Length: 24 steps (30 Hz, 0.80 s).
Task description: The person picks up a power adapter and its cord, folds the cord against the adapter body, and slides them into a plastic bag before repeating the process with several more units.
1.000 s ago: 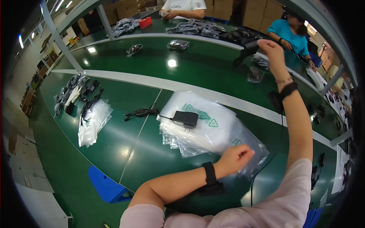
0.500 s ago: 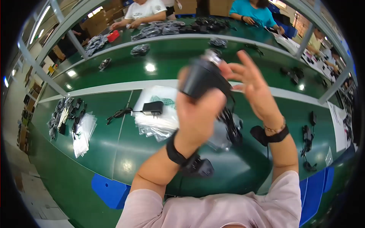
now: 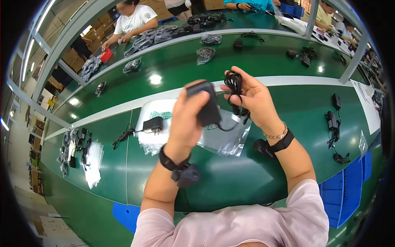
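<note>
My left hand [image 3: 186, 119] is closed around a black power adapter [image 3: 209, 105], slightly blurred. From the adapter's lower end a cord curves over to a coiled black cable [image 3: 233, 84], pinched between the thumb and fingers of my right hand [image 3: 256, 96]. Below both hands a clear plastic bag [image 3: 226, 138] lies flat on the green table. Left of it, a second adapter [image 3: 153, 124] with metal prongs rests on a stack of clear bags [image 3: 150, 144], its bundled cord [image 3: 122, 138] trailing off to the left. Each wrist wears a black strap with a small device.
At the left lie bagged adapters [image 3: 66, 148] and a fan of plastic bags [image 3: 94, 164]. More adapters [image 3: 332, 120] sit at the right. Beyond a white ledge [image 3: 288, 80], a green belt [image 3: 173, 70] carries bagged adapters. People work at the far side. Blue bins [image 3: 335, 193] stand lower right.
My right hand, earlier raised with fingers extended, now grips the coiled cable. The adapter in my left hand has moved left and down. The view has shifted, uncovering the bag beneath.
</note>
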### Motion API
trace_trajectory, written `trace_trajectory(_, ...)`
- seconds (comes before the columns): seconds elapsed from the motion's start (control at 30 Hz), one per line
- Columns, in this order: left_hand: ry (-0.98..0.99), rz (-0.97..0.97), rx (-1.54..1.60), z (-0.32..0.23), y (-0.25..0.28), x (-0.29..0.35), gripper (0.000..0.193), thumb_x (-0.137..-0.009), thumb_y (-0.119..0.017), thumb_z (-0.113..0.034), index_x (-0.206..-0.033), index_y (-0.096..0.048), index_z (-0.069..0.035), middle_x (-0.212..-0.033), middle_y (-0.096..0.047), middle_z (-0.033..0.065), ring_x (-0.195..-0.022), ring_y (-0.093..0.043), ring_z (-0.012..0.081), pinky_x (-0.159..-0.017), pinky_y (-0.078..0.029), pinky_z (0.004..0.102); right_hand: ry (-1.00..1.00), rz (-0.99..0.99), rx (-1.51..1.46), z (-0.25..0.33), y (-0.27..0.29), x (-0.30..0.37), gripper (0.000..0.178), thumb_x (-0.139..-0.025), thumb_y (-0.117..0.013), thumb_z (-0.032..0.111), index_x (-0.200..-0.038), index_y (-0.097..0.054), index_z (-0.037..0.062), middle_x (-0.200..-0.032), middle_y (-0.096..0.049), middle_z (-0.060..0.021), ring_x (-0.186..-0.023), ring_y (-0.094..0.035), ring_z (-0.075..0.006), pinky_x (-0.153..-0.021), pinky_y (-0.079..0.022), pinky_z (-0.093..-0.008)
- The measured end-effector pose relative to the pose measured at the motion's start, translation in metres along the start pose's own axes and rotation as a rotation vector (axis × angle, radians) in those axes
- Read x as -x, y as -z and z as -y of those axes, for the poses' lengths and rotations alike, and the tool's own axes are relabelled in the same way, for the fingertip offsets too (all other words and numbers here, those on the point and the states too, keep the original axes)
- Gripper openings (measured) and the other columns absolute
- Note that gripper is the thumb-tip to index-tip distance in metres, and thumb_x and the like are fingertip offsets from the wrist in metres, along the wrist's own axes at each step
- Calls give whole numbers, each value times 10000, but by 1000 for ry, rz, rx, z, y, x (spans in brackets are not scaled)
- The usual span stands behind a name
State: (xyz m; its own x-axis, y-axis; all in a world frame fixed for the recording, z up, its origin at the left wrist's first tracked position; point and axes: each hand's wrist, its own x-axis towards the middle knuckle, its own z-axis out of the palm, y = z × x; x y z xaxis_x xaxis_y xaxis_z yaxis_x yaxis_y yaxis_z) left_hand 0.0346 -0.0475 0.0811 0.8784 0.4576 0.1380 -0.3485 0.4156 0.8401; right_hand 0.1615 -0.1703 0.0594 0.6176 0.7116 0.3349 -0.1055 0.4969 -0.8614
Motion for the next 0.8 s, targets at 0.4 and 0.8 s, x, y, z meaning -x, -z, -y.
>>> trace_trajectory(0.4,-156,-37,-238,31,-7,-4,372,-837,-579,-115,-1155,-417,-10,-997,-527,66,-861,-535,105,-725,-485,252,-48,-3,498,-8,-8,5,596,-756,-478,-165,-1311,-415,43,-1168,-527,-49,-960,-534,-91,-776,-457,-197)
trace_trajectory(0.8,-232,-143,-307,31,-5,-3,478,-738,-699,-95,-1119,-421,-17,-975,-526,61,-819,-550,107,-691,-495,243,432,65,738,-16,-29,22,599,-706,-475,-68,-1296,-418,18,-1243,-476,-220,-1148,-463,-362,-990,-336,-393)
